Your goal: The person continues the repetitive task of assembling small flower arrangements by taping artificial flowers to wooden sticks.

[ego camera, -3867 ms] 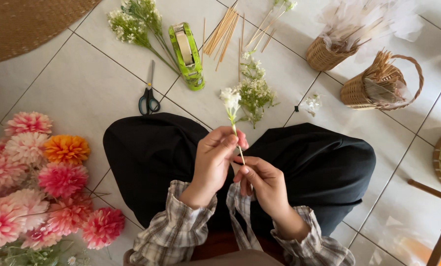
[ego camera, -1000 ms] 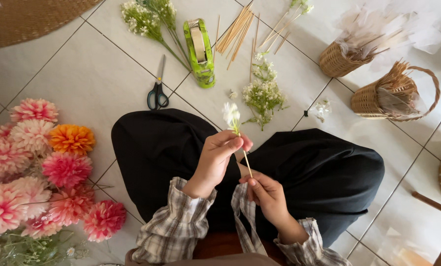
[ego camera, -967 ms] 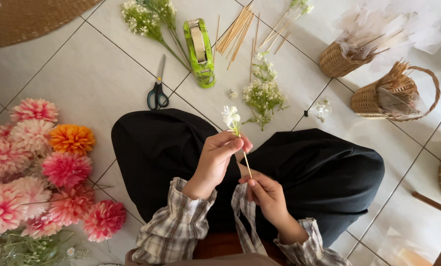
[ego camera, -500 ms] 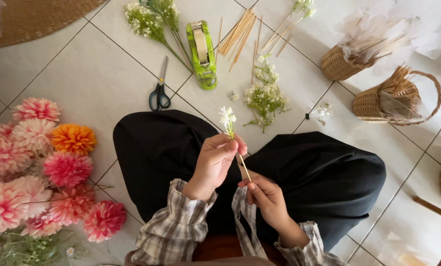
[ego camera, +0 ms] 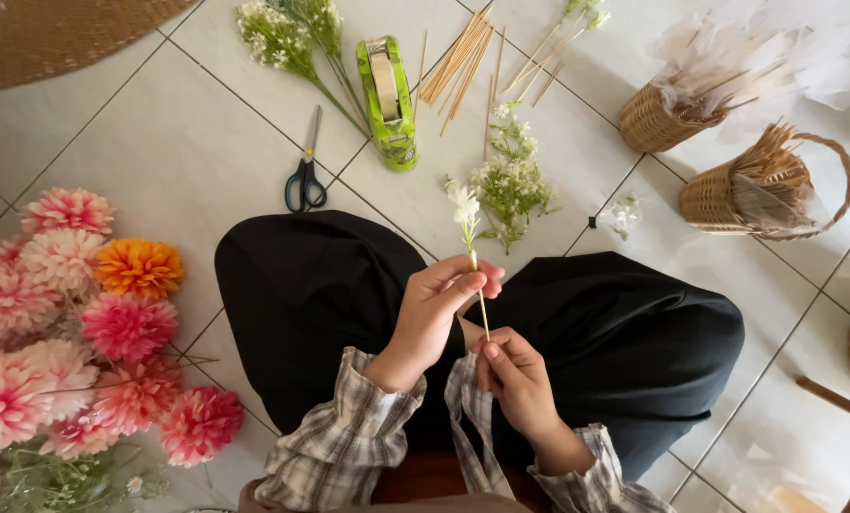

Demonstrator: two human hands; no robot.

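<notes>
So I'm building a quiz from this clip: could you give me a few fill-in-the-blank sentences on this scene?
1. The left hand and right hand hold a thin stick topped with a small ____ flower sprig.
2. The scissors on the tiled floor have ____ handles.
3. Beside the scissors lies a ____ tape dispenser.
4. Among the pink pompom flowers lies one ____ flower.

Missing words: white; black; green; orange

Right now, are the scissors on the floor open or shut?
Shut. The scissors lie flat on the tile, blades together in one thin line, away from both hands.
</notes>
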